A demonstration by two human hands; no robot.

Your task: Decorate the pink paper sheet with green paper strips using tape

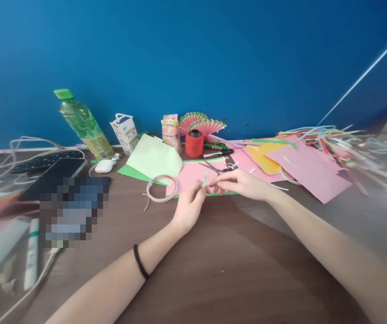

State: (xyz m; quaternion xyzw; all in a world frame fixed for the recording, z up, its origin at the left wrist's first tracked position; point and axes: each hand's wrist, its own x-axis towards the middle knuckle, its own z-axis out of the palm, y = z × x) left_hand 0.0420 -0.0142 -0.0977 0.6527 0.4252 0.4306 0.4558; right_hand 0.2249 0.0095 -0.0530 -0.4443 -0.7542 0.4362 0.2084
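Note:
A small pale green strip (205, 179) stands upright between the thumb and fingers of my left hand (191, 204), which is closed on it. Just to the right, my right hand (239, 183) has its fingers pinched together near the strip; whatever they hold is too small to make out. Beneath and behind both hands lies a pink sheet with green edges (188, 173). Dark scissors (218, 168) rest on it beyond my fingers, beside small white scraps. A roll of white tape (162, 188) lies left of my left hand, its loose end on the table.
Pale green paper (155, 157), a red thread spool (194, 145), folded paper fans (202, 124) and pens stand or lie behind. A green-capped bottle (85, 126), carton (125, 133), earphone case (105, 166) and phone are left. Pink and yellow papers (310, 173) and paper strips lie right.

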